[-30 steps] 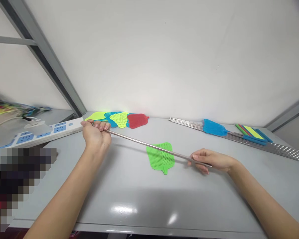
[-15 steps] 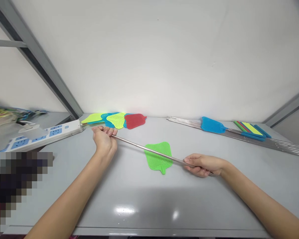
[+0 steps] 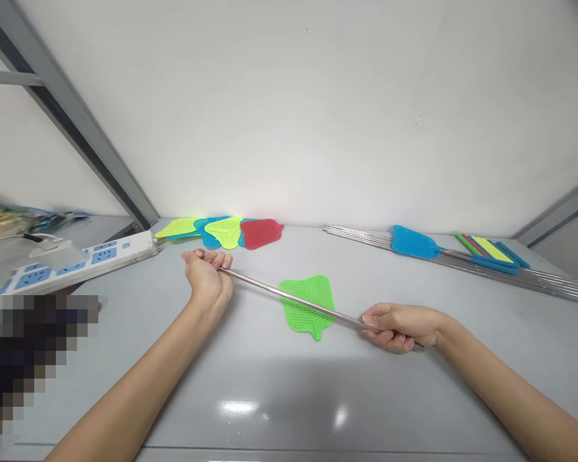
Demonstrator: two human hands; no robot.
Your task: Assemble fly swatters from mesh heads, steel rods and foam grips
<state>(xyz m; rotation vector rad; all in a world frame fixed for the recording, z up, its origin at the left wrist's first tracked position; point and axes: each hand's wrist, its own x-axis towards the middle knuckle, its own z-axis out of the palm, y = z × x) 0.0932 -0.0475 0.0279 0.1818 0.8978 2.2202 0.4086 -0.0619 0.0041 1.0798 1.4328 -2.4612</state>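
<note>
A thin steel rod runs across the table between my hands. My left hand is shut around its far end, and my right hand grips it near the other end, whose tip pokes out past my palm. A green plastic fly swatter head lies flat on the table beneath the rod. The rod crosses over it, and I cannot tell whether they touch.
A pile of overlapping swatter heads in yellow-green, blue and red lies along the wall. To the right are a bundle of steel rods with a blue swatter head and coloured handles. A white power strip sits at the left.
My left hand has moved right, closer to the green swatter head. My right hand has dropped slightly toward the table's near edge, carrying the rod with it.
</note>
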